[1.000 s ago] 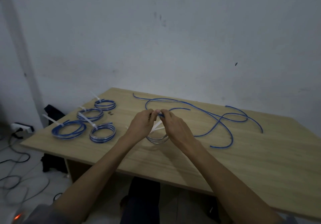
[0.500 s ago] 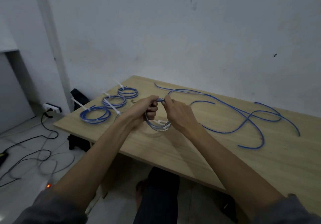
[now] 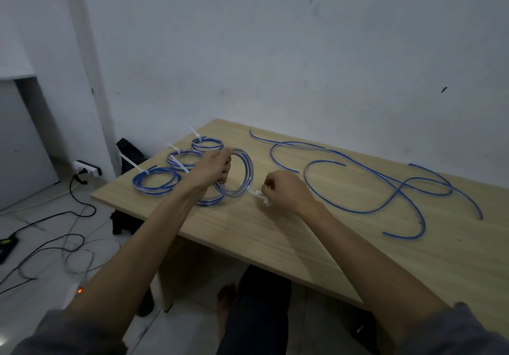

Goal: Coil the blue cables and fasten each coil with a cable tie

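My left hand (image 3: 213, 169) is closed around a blue cable coil (image 3: 245, 174), holding it upright just above the wooden table (image 3: 275, 233). My right hand (image 3: 286, 192) pinches the white cable tie (image 3: 260, 196) that runs from the coil's lower right edge. Several tied coils lie flat at the table's left end: one nearest the edge (image 3: 155, 181), one behind it (image 3: 184, 159), one farthest back (image 3: 206, 144), and a fourth (image 3: 209, 202) partly hidden under my left forearm. Loose blue cables (image 3: 385, 186) sprawl over the right half of the table.
A white wall stands close behind the table. On the floor to the left lie black and grey cords (image 3: 49, 244) and a white power strip (image 3: 86, 168). A dark bag (image 3: 129, 152) leans by the wall. My legs (image 3: 256, 313) are under the table's front edge.
My hands have come apart: the left lifted the coil upright and leftward, and the right drew the cable tie out to the right. The view turned further left.
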The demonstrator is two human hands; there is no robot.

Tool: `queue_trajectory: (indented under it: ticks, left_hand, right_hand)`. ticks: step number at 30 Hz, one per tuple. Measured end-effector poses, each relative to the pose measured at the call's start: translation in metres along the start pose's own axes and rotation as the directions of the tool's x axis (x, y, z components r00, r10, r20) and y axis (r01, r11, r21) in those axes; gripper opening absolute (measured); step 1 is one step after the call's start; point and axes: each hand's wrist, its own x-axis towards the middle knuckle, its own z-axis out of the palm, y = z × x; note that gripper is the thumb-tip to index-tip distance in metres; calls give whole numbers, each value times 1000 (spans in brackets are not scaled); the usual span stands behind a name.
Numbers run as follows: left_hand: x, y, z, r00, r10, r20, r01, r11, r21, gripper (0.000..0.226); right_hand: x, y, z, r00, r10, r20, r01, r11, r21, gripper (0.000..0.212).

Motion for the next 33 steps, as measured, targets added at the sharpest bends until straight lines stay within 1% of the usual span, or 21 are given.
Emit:
queue_trajectory:
  ticks: [2,4,7,10,12,14,16,20,23,25,27,30,31,33]
  left_hand:
    - [1,-1,-4,1000,6,-19,-6,999,-32,41]
    - [2,0,-6,1000,-1,-31,0,999,-46,41]
    - [3,-1,-8,999,-1,-45,-1,999,-53,42]
    - [3,-1,-9,999,15,-52,-18,998,-56,41]
    - [3,-1,-9,998,21,-56,-24,998,-59,40]
    - [4,1,-7,998,28,-63,-32,997,-69,41]
    - [4,3,-4,996,46,-75,-51,997,-65,42]
    - [3,11,8,992,87,-88,-96,991,-97,42]
    - [0,12,30,992,116,-41,-121,984,-133,41]
    - [-1,8,55,991,132,-2,-130,973,-191,41]
    - [-3,2,82,990,139,25,-131,968,-216,41]
    - [-9,-8,128,987,152,49,-136,960,-245,42]
    - [-11,-12,144,988,150,45,-134,957,-256,42]
    - [-14,-21,172,990,139,32,-125,952,-279,43]
  right_hand:
    - [-3,-4,4,998,13,63,-5,992,-125,29]
    - [-4,-9,6,997,20,80,-6,986,-167,31]
    - [-5,-15,7,997,26,78,-11,983,-185,28]
    - [-6,-15,6,995,47,91,-33,989,-147,34]
    - [-6,-13,6,996,28,81,-17,992,-126,31]
    - [-5,-10,4,999,6,49,-5,1000,-24,23]
    - [-6,-6,-2,1000,8,3,-8,989,150,19]
    - [-20,3,-25,987,65,-149,6,901,434,19]
    - [-38,21,-38,946,147,-288,38,834,550,20]
    - [-51,37,-41,909,182,-374,53,841,539,18]
    - [-66,53,-38,873,200,-445,41,879,475,17]
    - [-95,75,-26,798,207,-565,-35,953,300,16]
    - [-104,84,-22,778,197,-597,-64,970,236,18]
    - [-122,101,-17,754,142,-641,-75,989,131,24]
